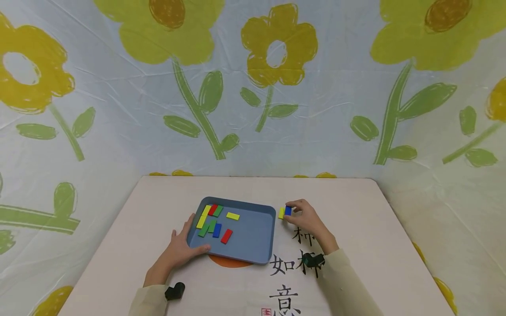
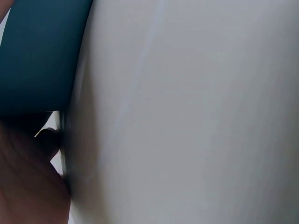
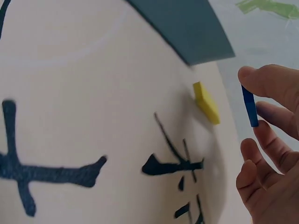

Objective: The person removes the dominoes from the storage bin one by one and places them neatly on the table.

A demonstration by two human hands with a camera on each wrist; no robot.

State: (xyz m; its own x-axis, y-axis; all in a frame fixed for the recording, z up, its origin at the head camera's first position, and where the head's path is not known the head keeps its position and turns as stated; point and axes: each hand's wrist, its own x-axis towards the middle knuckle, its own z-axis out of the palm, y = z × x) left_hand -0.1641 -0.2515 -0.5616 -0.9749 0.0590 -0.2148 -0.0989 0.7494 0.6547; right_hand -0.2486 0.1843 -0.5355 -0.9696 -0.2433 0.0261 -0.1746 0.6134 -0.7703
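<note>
One blue block (image 1: 288,211), likely light, stiff, best held by its ends: I'm pinching it in the right hand (image 1: 310,220) beside a yellow block (image 1: 281,213), left hand (image 1: 181,248) resting spread against the tray (image 1: 251,242).

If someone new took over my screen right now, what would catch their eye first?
Probably the big yellow flowers on the backdrop, across the top of the head view. Next, the blue-grey tray with its bright blocks mostly toward its left side, where the left hand rests against it. Just right of the tray, the right hand pinches a blue block beside a yellow block.
</note>
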